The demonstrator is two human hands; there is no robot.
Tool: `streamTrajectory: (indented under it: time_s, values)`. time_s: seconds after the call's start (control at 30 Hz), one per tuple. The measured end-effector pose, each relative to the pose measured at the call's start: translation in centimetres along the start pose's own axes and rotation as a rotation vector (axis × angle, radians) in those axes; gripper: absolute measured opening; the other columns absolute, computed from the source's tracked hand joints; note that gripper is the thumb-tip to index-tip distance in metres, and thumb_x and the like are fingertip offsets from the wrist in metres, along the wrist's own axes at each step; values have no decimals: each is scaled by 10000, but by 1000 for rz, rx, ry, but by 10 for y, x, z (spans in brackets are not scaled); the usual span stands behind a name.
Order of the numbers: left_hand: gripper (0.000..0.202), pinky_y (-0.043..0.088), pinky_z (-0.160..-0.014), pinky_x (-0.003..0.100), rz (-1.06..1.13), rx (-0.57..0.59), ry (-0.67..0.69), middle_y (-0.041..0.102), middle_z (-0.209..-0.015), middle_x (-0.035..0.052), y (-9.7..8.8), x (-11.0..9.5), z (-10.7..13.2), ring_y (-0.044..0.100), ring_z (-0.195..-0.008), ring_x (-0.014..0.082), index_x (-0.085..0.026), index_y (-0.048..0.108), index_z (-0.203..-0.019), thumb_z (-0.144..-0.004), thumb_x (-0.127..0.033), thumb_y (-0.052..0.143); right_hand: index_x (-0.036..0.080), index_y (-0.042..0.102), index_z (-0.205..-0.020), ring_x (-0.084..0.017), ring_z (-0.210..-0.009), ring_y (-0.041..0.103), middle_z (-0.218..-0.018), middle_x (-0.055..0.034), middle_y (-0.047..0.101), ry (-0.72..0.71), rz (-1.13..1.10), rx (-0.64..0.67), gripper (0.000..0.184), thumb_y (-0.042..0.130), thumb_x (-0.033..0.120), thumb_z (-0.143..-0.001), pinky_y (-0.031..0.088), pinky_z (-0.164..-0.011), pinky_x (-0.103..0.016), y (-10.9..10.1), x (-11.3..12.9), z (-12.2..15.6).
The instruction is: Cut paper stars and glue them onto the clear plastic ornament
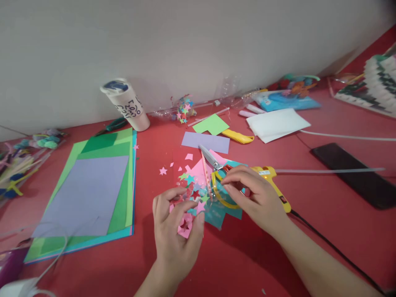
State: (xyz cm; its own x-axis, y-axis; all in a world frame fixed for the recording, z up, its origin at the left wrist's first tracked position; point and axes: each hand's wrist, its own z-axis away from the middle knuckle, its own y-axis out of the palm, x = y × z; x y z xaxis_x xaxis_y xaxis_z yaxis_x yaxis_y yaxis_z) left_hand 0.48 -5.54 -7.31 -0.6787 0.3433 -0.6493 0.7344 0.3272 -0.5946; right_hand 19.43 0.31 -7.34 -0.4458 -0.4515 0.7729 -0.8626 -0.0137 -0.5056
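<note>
My left hand (176,231) is curled over the front middle of the red table, with a small pink paper star (201,206) between thumb and index fingertips. Within its curve shows a pink paper scrap (185,226) with a star-shaped hole. Small paper stars in several colours (189,179) lie just beyond. My right hand (255,196) hovers to the right, thumb and fingertips pinched together; anything between them is hidden. Under those fingertips is a yellow loop-shaped handle (227,202). Scissors with red handles (213,159) lie partly behind the right hand, on pink and teal paper (213,214).
At left lies a stack of coloured paper sheets (86,198), with a white tumbler (126,105) behind it. A yellow glue gun (275,185) and black phone (355,175) are at right. A yellow cutter (239,136) and white folded sheet (278,123) lie farther back.
</note>
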Motion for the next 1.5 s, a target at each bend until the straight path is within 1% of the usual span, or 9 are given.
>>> streamTrajectory:
  time_s: [0.23, 0.4, 0.53, 0.7, 0.93, 1.1, 1.33, 1.4, 1.5]
  values:
    - [176, 441, -860, 373, 125, -108, -222, 548, -1049, 65, -17, 9, -4, 533, -1004, 221, -248, 571, -1055, -899, -309, 520, 206, 630, -892, -149, -779, 616, -904, -32, 658, 79, -41, 6, 119, 516, 172, -887, 492, -678, -263, 2, -3, 2]
    - [347, 423, -887, 451, 90, -20, -476, 577, -1067, 78, -27, 15, 3, 560, -991, 254, -240, 521, -1148, -898, -475, 466, 198, 630, -1032, -184, -770, 672, -982, -62, 691, 257, -53, 140, 219, 451, 221, -906, 544, -659, -310, 3, 1, 6]
    - [392, 453, -894, 432, 362, 56, -645, 620, -1154, 98, -24, 18, 9, 600, -1047, 253, -228, 532, -1116, -894, -537, 435, 193, 609, -1081, -183, -707, 709, -1024, -91, 709, 307, -137, 211, 248, 419, 245, -930, 587, -595, -312, 7, 3, 8]
    - [448, 514, -846, 397, 723, 0, -758, 645, -1122, 129, -19, 18, 8, 621, -1041, 252, -188, 554, -1079, -854, -573, 506, 193, 605, -1067, -186, -701, 721, -942, -77, 715, 338, -182, 236, 253, 399, 229, -924, 612, -578, -320, 15, 6, 14]
    - [395, 488, -935, 431, 814, -2, -768, 636, -1180, 147, -20, 24, 0, 611, -1106, 256, -184, 541, -1076, -873, -521, 513, 186, 567, -1049, -182, -673, 708, -932, -73, 688, 358, -160, 300, 258, 376, 332, -955, 582, -556, -297, 18, 14, 26]
    - [371, 436, -1003, 418, 774, 14, -716, 620, -1201, 133, -19, 24, -5, 587, -1145, 243, -197, 549, -1069, -851, -497, 561, 205, 589, -971, -198, -567, 661, -700, -7, 659, 350, -38, 327, 218, 429, 350, -939, 495, -555, -312, 15, 16, 32]
    - [386, 430, -979, 399, 658, 52, -711, 634, -1165, 107, -19, 26, -4, 558, -1171, 278, -203, 608, -1015, -767, -497, 645, 211, 583, -902, -178, -480, 632, -594, 26, 614, 408, 12, 350, 233, 439, 394, -918, 437, -525, -284, 1, 15, 34]
    - [423, 455, -941, 406, 648, 69, -734, 638, -1153, 116, -18, 26, -1, 572, -1146, 296, -195, 614, -1026, -746, -508, 662, 216, 579, -901, -177, -502, 636, -632, 12, 625, 460, -41, 344, 260, 435, 432, -910, 440, -498, -274, -1, 13, 34]
    - [460, 484, -893, 402, 664, 89, -763, 634, -1156, 121, -14, 22, 2, 589, -1111, 299, -190, 608, -1060, -749, -525, 653, 225, 526, -1010, -186, -575, 663, -852, -40, 648, 567, -224, 255, 316, 455, 504, -880, 483, -448, -267, 2, 12, 32]
